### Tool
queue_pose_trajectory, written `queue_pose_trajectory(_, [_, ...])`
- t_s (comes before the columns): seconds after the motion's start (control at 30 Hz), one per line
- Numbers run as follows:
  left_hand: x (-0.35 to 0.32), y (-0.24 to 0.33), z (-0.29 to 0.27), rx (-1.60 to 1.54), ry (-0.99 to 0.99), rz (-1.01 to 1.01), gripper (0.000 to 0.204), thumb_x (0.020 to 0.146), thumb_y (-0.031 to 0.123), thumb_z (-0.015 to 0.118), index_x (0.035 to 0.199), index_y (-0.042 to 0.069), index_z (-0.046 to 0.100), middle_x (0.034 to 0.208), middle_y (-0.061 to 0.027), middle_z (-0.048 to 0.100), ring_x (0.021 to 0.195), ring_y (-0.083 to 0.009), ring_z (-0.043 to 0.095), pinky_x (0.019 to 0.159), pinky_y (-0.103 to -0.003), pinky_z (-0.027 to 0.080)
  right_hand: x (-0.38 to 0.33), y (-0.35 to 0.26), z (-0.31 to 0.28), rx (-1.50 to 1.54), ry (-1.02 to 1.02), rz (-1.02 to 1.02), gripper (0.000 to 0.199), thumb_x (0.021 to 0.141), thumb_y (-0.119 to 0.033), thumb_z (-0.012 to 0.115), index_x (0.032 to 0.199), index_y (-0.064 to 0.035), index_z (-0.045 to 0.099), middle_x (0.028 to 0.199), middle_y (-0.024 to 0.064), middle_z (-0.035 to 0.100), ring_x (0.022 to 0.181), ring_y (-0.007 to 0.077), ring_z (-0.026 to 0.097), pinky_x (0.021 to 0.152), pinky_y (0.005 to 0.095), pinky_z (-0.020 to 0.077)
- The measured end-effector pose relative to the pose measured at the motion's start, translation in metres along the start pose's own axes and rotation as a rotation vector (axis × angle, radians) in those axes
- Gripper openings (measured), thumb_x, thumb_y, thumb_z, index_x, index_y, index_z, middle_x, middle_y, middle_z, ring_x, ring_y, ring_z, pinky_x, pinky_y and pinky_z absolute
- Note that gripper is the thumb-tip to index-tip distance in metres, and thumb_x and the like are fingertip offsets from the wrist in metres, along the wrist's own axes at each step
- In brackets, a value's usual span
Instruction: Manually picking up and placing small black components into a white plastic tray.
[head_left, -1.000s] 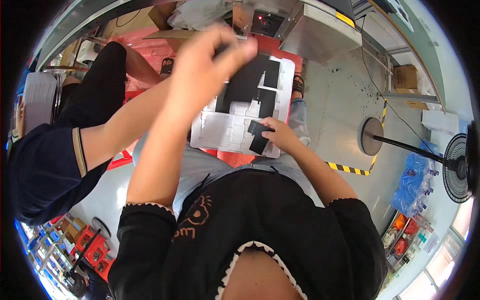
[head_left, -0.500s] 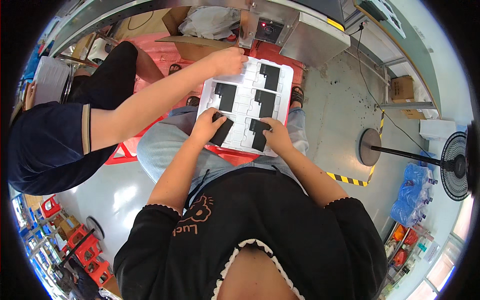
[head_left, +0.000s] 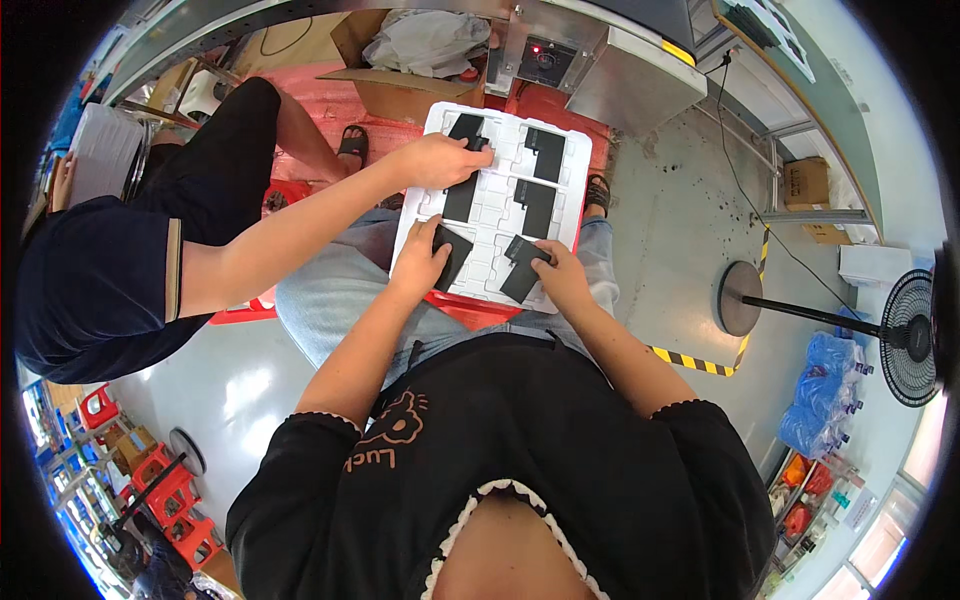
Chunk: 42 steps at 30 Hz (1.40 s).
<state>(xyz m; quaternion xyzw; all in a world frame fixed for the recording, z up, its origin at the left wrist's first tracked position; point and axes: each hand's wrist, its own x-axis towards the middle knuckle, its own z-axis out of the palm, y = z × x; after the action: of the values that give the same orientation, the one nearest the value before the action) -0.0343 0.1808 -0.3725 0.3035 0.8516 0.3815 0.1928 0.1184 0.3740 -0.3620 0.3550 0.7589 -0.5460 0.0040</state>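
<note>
A white moulded tray (head_left: 483, 240) with several compartments rests on my lap. My left hand (head_left: 420, 262) is closed on the edge of a flat black rectangular piece (head_left: 457, 258), tilted at the tray's near left. At the near right, my right hand (head_left: 563, 275) pinches the right edge of a notched flat black piece (head_left: 521, 272), turned askew to its compartment. Similar notched black pieces lie in the middle right (head_left: 535, 208) and far right (head_left: 546, 155) compartments. Two more on the left, a far piece (head_left: 464, 128) and a middle piece (head_left: 460, 200), are partly covered by a co-worker's hand.
The co-worker's hand (head_left: 438, 162) reaches over the tray from the left. Beyond the tray stand an open cardboard box (head_left: 400, 100) and a metal machine housing (head_left: 635, 80). A black fan (head_left: 908, 335) is at the far right. Red stools (head_left: 175, 500) stand at lower left.
The co-worker's hand has come nearer, and a black piece now shows in the far left compartment. The piece in my right hand has turned askew; the one in my left has also turned.
</note>
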Motion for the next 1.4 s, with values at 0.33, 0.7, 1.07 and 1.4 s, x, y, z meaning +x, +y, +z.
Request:
queue_pose_trajectory(0.33, [0.002, -0.009, 0.002, -0.107, 0.054, -0.003, 0.048, 0.074, 0.007, 0.060, 0.118, 0.002, 0.044, 0.109, -0.0198, 0.051, 0.104, -0.0332, 0.048, 0.091, -0.036, 0.038, 0.016, 0.015, 0.006, -0.037, 0.024, 0.061, 0.024, 0.077, -0.017, 0.058, 0.096, -0.0025, 0.056, 0.082, 0.0167, 0.062, 0.078, 0.0279, 0.061, 0.069, 0.0344, 0.0461])
queue_pose_trajectory(0.7, [0.001, -0.019, 0.006, -0.054, 0.046, 0.000, 0.047, 0.075, 0.011, 0.062, 0.118, 0.001, 0.044, 0.108, -0.0199, 0.052, 0.099, -0.0294, 0.053, 0.088, -0.035, 0.041, 0.008, -0.006, 0.007, -0.259, 0.059, -0.019, 0.024, 0.077, -0.024, 0.058, 0.090, -0.0044, 0.054, 0.084, 0.0199, 0.062, 0.082, 0.0347, 0.060, 0.072, 0.0399, 0.0453])
queue_pose_trajectory(1.07, [0.000, -0.009, 0.001, -0.101, -0.028, -0.116, 0.049, 0.072, 0.012, 0.062, 0.116, -0.001, 0.044, 0.112, -0.0235, 0.049, 0.107, -0.0363, 0.046, 0.091, -0.039, 0.037, 0.014, -0.020, -0.009, -0.408, -0.219, 0.011, 0.035, 0.072, -0.031, 0.066, 0.076, 0.0017, 0.055, 0.069, 0.0156, 0.059, 0.062, 0.0251, 0.059, 0.056, 0.0350, 0.0455])
queue_pose_trajectory(1.4, [-0.018, 0.049, -0.043, -0.382, -0.205, -0.475, 0.037, 0.070, 0.002, 0.053, 0.105, -0.010, 0.046, 0.079, -0.0188, 0.058, 0.064, -0.0250, 0.062, 0.056, -0.034, 0.053, -0.008, -0.021, -0.050, 0.116, -0.394, 0.299, 0.029, 0.066, -0.006, 0.060, 0.092, 0.0049, 0.055, 0.067, 0.0107, 0.057, 0.048, 0.0172, 0.056, 0.040, 0.0280, 0.0459])
